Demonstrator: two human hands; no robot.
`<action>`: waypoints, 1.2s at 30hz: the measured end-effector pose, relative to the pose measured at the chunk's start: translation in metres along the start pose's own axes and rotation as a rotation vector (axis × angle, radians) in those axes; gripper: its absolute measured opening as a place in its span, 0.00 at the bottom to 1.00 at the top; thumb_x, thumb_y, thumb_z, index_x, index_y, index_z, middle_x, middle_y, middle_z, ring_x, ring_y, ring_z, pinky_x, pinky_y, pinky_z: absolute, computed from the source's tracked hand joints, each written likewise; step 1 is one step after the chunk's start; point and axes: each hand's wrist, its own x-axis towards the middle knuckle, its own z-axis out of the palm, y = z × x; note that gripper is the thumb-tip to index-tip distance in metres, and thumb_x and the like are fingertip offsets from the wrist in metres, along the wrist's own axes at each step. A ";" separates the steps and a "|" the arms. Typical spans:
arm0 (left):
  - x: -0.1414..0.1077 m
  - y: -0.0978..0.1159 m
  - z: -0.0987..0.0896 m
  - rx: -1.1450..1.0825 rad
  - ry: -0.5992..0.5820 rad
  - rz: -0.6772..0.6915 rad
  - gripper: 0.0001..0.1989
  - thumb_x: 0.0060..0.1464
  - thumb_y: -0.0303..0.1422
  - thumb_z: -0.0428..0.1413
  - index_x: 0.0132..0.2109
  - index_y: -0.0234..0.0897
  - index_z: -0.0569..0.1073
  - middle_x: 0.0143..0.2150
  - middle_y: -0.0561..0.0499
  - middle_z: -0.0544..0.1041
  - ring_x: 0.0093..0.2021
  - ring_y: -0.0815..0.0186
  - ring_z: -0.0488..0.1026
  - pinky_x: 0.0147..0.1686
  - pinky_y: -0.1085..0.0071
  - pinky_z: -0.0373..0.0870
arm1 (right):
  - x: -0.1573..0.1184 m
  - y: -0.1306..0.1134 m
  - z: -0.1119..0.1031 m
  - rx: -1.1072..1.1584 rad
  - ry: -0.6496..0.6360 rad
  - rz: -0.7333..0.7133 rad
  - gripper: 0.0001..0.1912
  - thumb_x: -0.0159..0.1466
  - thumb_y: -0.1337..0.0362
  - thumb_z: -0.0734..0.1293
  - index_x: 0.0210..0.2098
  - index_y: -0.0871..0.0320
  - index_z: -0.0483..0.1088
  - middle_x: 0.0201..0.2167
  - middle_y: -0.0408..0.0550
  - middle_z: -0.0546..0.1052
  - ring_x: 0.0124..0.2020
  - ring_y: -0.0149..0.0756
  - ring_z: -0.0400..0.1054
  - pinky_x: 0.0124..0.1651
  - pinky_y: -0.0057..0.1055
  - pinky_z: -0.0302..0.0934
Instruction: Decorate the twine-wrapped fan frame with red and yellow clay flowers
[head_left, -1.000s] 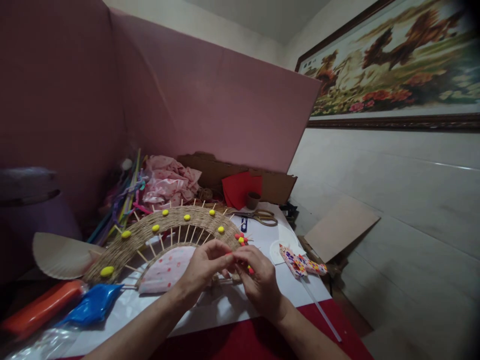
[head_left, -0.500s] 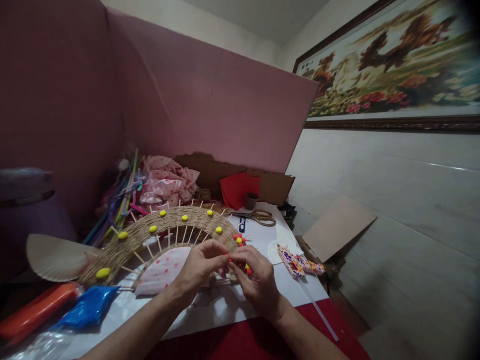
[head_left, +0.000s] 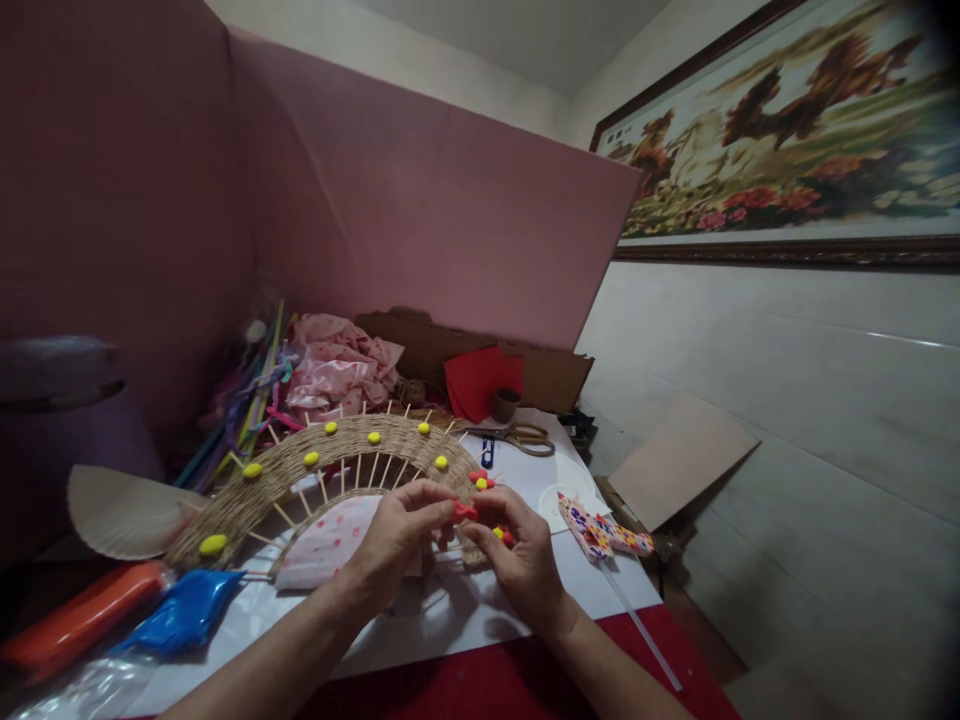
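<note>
Between the thumb and fingers of my left hand (head_left: 409,530) is a small piece of red modelling clay (head_left: 464,512). My right hand (head_left: 521,555) is close against its right side, thumb and forefinger apart; whether a fingertip touches the clay I cannot tell. Behind both hands stands a woven twine fan (head_left: 289,452) on thin sticks, dotted with yellow clay discs (head_left: 373,438). Its inner part is covered with pink spotted cloth (head_left: 330,545). At the fan's right end, partly hidden by my right hand, are red clay flowers (head_left: 481,481) with yellow centres.
Blue clay (head_left: 180,612) and orange clay (head_left: 90,615) in packs lie at left. Scissors (head_left: 529,437), a blue cutter (head_left: 487,452) and a small brown cup (head_left: 505,404) are behind the fan. A flower-patterned cloth piece (head_left: 589,528) lies at right, near a clear stick (head_left: 637,625).
My right thumb and forefinger have parted, and more of the red clay shows, held in my left fingers. The view has shifted slightly.
</note>
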 end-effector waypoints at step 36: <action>0.004 -0.007 -0.005 0.208 -0.022 0.008 0.11 0.36 0.31 0.63 0.26 0.33 0.69 0.20 0.56 0.70 0.19 0.75 0.61 0.20 0.77 0.56 | -0.001 0.002 0.000 -0.116 -0.106 -0.171 0.06 0.62 0.72 0.62 0.36 0.58 0.69 0.32 0.49 0.70 0.34 0.35 0.65 0.37 0.31 0.61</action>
